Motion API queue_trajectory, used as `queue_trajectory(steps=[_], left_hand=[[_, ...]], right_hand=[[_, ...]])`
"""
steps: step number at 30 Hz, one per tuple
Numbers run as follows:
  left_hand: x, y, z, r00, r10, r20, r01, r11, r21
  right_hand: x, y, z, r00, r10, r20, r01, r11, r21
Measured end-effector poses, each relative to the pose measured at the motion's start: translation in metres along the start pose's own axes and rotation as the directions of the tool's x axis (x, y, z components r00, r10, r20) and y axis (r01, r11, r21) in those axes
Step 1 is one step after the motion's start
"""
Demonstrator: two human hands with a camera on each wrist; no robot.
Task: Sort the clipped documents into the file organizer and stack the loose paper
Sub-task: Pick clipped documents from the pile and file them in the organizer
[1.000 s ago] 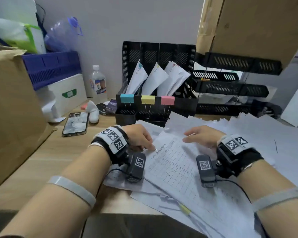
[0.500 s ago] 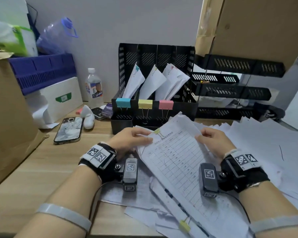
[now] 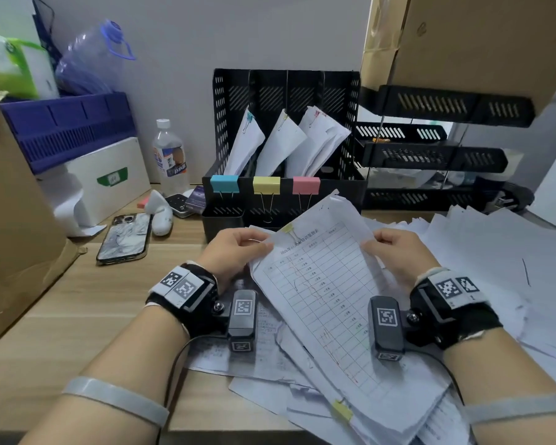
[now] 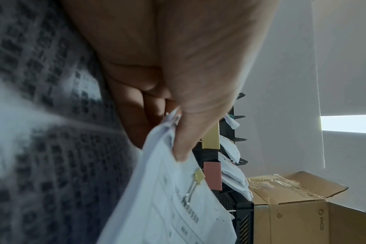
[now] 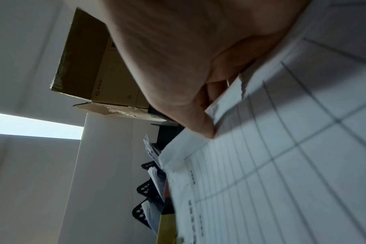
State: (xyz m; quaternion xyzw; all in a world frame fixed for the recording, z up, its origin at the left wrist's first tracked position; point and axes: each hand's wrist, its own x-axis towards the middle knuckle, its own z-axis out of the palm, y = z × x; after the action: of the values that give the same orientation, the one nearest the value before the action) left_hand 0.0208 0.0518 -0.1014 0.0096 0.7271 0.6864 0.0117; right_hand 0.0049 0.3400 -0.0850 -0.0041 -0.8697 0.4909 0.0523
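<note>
A clipped document point(image 3: 321, 284) with a printed table and a small yellow binder clip point(image 3: 289, 229) at its top is raised off the paper pile. My left hand point(image 3: 238, 248) pinches its top left corner, thumb on top point(image 4: 186, 145). My right hand point(image 3: 395, 252) pinches its right edge near the top point(image 5: 207, 128). Behind stands the black file organizer point(image 3: 286, 91), three slots marked by blue point(image 3: 224, 184), yellow point(image 3: 266, 185) and pink point(image 3: 306, 185) clips, each holding clipped papers. Another yellow-clipped bundle point(image 3: 342, 410) lies lower in the pile.
Loose sheets point(image 3: 482, 252) spread over the desk's right half. A black stacked letter tray point(image 3: 437, 155) stands right of the organizer under a cardboard box point(image 3: 482, 43). A phone point(image 3: 124, 237), water bottle point(image 3: 169, 155), white box point(image 3: 109, 178) and large carton point(image 3: 10, 220) crowd the left.
Both hands moved from pressing on the pile to gripping the yellow-clipped document, and its top end has risen off the pile toward the organizer.
</note>
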Motion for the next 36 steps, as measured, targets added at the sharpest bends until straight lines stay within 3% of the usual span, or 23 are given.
queue_trajectory(steps=[3, 10, 13, 15, 17, 19, 20, 22, 24, 27, 31, 33, 36], left_hand=[[-0.002, 0.004, 0.002, 0.999, -0.015, -0.042, 0.01, 0.993, -0.121], [-0.013, 0.008, 0.004, 0.988, -0.049, 0.143, 0.062, 0.994, -0.091], [-0.016, 0.025, 0.006, 0.996, 0.045, 0.08, -0.043, 0.999, -0.032], [-0.018, 0.048, 0.007, 0.988, 0.155, -0.012, -0.155, 0.988, 0.008], [-0.014, 0.072, 0.007, 0.951, 0.289, -0.115, -0.279, 0.956, 0.09], [-0.006, 0.094, 0.01, 0.889, 0.43, -0.16, -0.403, 0.898, 0.176], [-0.002, 0.104, 0.012, 0.857, 0.491, -0.155, -0.455, 0.864, 0.218], [0.01, 0.118, 0.018, 0.821, 0.565, -0.078, -0.515, 0.792, 0.328], [0.019, 0.131, 0.027, 0.818, 0.572, 0.065, -0.556, 0.755, 0.347], [0.027, 0.151, 0.032, 0.799, 0.558, 0.223, -0.601, 0.736, 0.311], [0.045, 0.163, 0.023, 0.856, 0.5, 0.136, -0.517, 0.816, 0.258], [0.069, 0.158, 0.017, 0.861, 0.497, 0.107, -0.481, 0.73, 0.486], [0.097, 0.144, 0.017, 0.948, 0.262, 0.18, -0.287, 0.46, 0.84]], right_hand=[[0.001, -0.011, 0.001, 0.997, -0.047, -0.065, 0.045, 0.999, -0.03], [0.012, -0.053, 0.005, 0.967, -0.096, -0.236, 0.119, 0.989, 0.087], [0.008, -0.072, 0.006, 0.947, -0.104, -0.303, 0.154, 0.978, 0.144], [0.002, -0.089, 0.001, 0.898, -0.221, -0.381, 0.238, 0.971, -0.002], [-0.007, -0.115, -0.004, 0.931, -0.278, -0.235, 0.269, 0.961, -0.069], [-0.014, -0.143, -0.004, 0.979, -0.177, 0.1, 0.169, 0.982, 0.084], [-0.017, -0.156, -0.003, 0.965, -0.133, 0.227, 0.1, 0.983, 0.151], [-0.017, -0.181, 0.0, 0.939, -0.158, 0.306, 0.114, 0.981, 0.154], [-0.013, -0.201, 0.003, 0.946, -0.179, 0.27, 0.159, 0.983, 0.094], [0.004, -0.225, -0.006, 0.981, -0.193, 0.027, 0.191, 0.98, 0.06], [0.02, -0.246, -0.03, 0.932, -0.328, -0.155, 0.314, 0.943, -0.108], [0.029, -0.251, -0.042, 0.914, -0.342, -0.219, 0.327, 0.94, -0.103], [0.038, -0.261, -0.05, 0.89, -0.36, -0.279, 0.36, 0.931, -0.056]])
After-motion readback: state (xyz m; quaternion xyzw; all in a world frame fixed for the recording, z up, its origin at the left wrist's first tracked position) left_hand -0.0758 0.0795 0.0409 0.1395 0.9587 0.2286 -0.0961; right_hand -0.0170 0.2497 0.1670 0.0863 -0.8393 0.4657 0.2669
